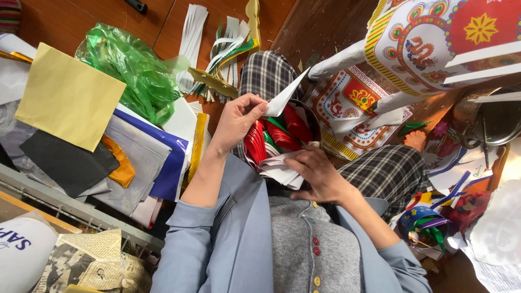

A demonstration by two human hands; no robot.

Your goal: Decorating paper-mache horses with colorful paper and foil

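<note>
Seated over a bowl [313, 120] packed with red and green paper cutouts [274, 137], you work a stack of white paper pieces [279, 171] in your lap. Your right hand [320, 172], nearest the bowl's front rim, is closed around that stack, fingers curled over its top edge. Just left of the bowl, your left hand [237, 120] pinches one white strip [285, 97] between thumb and fingers, lifted clear above the bowl. By the look of it, the bowl is already well filled, yet a thick stack remains in hand, so the job seems partway through. Farther left of the bowl lie coloured paper sheets [68, 97] and a green plastic bag [133, 70]; beyond it, to the right, stands a printed paper model [434, 38].
</note>
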